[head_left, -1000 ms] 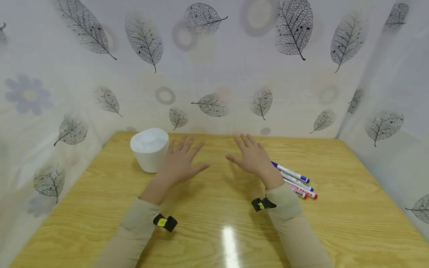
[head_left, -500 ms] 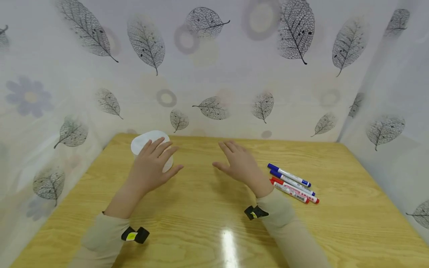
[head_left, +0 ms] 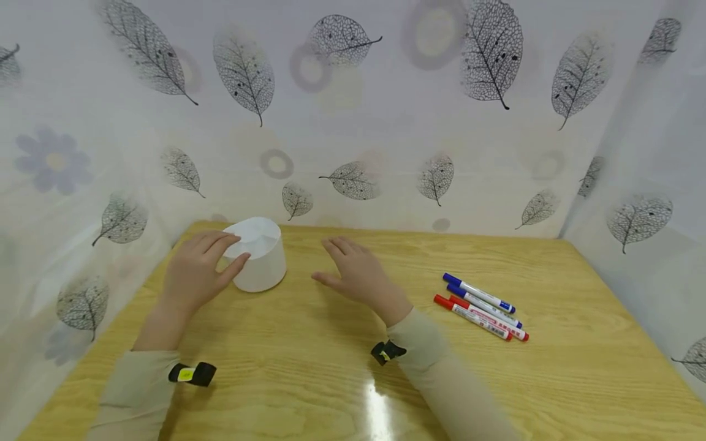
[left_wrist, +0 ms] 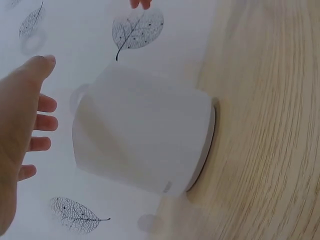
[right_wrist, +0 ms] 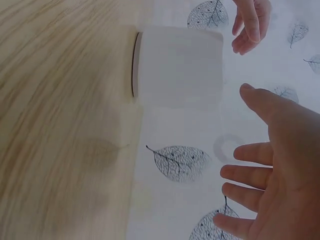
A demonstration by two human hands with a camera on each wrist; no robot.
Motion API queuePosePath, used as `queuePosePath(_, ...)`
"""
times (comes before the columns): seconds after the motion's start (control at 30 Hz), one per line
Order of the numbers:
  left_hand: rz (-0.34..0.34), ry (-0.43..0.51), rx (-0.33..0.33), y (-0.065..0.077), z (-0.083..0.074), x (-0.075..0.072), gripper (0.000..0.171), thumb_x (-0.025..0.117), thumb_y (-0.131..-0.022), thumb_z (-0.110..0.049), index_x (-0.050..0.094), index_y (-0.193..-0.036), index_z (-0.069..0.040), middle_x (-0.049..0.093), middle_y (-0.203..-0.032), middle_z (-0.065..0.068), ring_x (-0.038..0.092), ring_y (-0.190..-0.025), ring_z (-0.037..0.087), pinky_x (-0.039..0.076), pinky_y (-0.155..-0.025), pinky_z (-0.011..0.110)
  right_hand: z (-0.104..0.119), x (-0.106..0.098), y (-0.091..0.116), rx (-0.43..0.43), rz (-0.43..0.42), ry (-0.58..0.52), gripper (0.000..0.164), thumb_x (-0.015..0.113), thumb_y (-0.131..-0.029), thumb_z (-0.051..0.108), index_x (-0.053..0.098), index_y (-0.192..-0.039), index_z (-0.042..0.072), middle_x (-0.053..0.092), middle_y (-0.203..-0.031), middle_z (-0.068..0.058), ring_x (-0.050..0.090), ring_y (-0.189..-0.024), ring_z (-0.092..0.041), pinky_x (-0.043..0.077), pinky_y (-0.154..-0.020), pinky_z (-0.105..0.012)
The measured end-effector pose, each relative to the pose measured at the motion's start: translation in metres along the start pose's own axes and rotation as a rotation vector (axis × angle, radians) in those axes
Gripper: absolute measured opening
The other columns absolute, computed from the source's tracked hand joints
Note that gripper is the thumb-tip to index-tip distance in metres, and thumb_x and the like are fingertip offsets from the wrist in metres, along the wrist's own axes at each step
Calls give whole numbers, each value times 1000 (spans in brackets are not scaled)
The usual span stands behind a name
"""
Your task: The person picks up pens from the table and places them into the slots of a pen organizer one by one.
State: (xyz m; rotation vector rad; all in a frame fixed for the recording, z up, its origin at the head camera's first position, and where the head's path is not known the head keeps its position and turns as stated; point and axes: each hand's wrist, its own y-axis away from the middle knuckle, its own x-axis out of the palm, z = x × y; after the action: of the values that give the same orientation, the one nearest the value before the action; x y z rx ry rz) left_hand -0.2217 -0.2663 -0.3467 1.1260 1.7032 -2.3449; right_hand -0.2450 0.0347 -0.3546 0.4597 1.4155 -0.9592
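A white container [head_left: 260, 272], rounded with an open top, stands upright at the back left of the table. My left hand [head_left: 195, 272] hovers at its left, fingers spread over the near rim in the head view. In the left wrist view a gap shows between that hand [left_wrist: 22, 115] and the container [left_wrist: 142, 132]. My right hand [head_left: 361, 275] is held above the table to the container's right, fingers loosely extended. The right wrist view shows the right hand [right_wrist: 285, 170] empty and apart from the container [right_wrist: 180, 67]. Neither hand holds anything.
Several markers, among them a blue-capped marker [head_left: 478, 293] and a red-capped marker [head_left: 472, 317], lie side by side on the right of the wooden table [head_left: 309, 380]. A leaf-patterned curtain [head_left: 353, 122] stands behind the table and along both sides.
My left hand has moved left, from the container's right, across its front, to its left side. My right hand has moved left, away from the markers. Container and markers stay put.
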Motion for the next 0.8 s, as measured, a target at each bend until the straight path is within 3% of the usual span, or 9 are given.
queuePosePath(0.2,50,0,-87,14,18,-1,71,44,-95,-63,68,-106,3,69,-101,22,63,-97,41,52,-86,53,17,8,-19,-21,18,-17,76,49,-95,60,37,-150,9,44,-152,-9,42,-141,-28,37,-116,-46)
queuePosePath(0.4,75,10,-162,26,26,1,82,41,-91,-72,65,-115,3,67,-107,24,61,-101,43,50,-89,56,32,11,-38,-66,18,28,79,47,-94,62,36,-150,7,43,-152,-10,41,-141,-27,39,-115,-46)
queuePosePath(0.5,152,19,-236,32,29,2,80,51,-88,-70,62,-122,1,65,-115,23,57,-109,43,47,-95,57,37,13,-48,-65,37,50,84,44,-94,65,32,-152,5,39,-155,-10,38,-143,-27,36,-117,-44)
queuePosePath(0.63,306,43,-371,37,31,6,75,67,-83,-58,55,-132,-3,58,-128,21,51,-120,43,44,-99,59,42,16,-61,-48,68,41,88,41,-93,69,28,-153,7,35,-157,-9,33,-146,-26,34,-119,-43)
queuePosePath(0.8,480,95,-504,38,29,11,82,65,-86,-58,42,-146,-7,47,-143,24,43,-129,46,40,-102,65,43,22,-75,-46,84,3,89,42,-92,69,28,-153,6,35,-156,-10,33,-146,-25,33,-119,-41)
